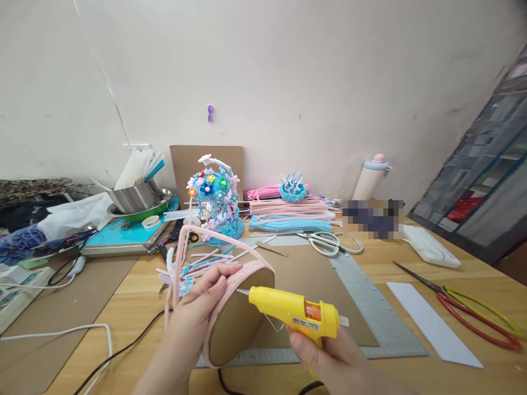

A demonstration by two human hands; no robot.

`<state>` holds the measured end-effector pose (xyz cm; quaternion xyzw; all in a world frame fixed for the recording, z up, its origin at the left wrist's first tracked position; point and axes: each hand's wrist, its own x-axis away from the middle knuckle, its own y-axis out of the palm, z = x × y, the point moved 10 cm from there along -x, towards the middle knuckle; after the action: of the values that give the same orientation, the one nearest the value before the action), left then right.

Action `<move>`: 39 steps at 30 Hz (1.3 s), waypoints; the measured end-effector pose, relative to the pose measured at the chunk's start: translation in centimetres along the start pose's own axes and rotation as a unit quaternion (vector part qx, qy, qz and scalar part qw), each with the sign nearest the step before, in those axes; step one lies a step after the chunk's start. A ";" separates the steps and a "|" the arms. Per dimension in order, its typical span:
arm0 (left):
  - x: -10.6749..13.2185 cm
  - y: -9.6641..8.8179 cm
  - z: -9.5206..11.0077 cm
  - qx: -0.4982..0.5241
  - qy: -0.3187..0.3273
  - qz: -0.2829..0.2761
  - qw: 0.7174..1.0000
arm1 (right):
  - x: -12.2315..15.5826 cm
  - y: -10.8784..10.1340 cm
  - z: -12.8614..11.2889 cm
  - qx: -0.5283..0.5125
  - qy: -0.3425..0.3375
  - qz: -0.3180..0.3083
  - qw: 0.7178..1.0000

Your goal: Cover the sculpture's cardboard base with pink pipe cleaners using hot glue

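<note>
My left hand (208,293) grips the edge of a round cardboard disc (236,323) whose rim is wrapped in pale pink pipe cleaner. The disc is tilted up off the table. Long pink pipe cleaner strands (180,263) loop up and away from its rim. In my right hand (317,348) is a yellow hot glue gun (288,307), held by its handle, with a clear glue stick poking out of the back. Its metal nozzle points left and meets or nearly meets the disc's pink rim, close to my left fingertips.
Behind stand a blue flower-covered pipe cleaner lamp (214,203) and bundles of pipe cleaners (288,222). White-handled scissors (325,243) lie at the mat's far edge. Large red-and-yellow-handled scissors (465,312) and a white strip (432,323) lie right. Cables (132,345) cross the left side.
</note>
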<state>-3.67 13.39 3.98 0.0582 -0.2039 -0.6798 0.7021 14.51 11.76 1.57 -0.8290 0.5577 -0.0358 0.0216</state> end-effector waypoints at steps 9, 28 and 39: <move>-0.4 -0.9 -0.1 -0.045 0.024 0.004 0.999 | 0.1 1.0 -0.7 0.010 -0.039 -0.005 0.999; -0.1 0.7 -0.3 0.004 0.000 -0.028 1.000 | 0.7 0.8 -2.8 0.034 -0.075 0.018 0.996; -0.4 0.6 -1.0 0.013 -0.015 -0.040 0.999 | 0.6 0.4 -2.7 0.068 -0.096 0.008 0.993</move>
<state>-2.72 13.59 3.23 0.0651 -0.2213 -0.7054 0.6702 14.11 11.04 4.21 -0.8205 0.5563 0.0064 0.1313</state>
